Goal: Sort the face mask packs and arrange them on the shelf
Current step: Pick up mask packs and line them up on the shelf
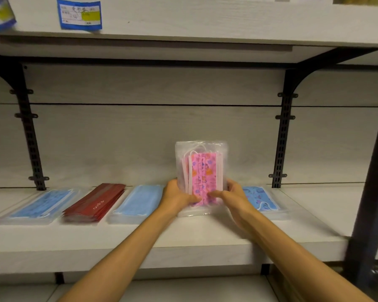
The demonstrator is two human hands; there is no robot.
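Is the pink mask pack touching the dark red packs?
Apart. In the head view, the pink mask pack stands well right of the dark red packs, with a plain blue pack lying between them.

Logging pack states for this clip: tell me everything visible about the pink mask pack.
The pink pack is a clear, glossy plastic bag holding a stack of pink masks printed with orange and purple shapes, with white ear loops bunched at the top. It stands upright on the shelf, between a flat plain blue pack and a flat patterned blue pack. The left hand and right hand grip its lower sides, thumbs across the front.
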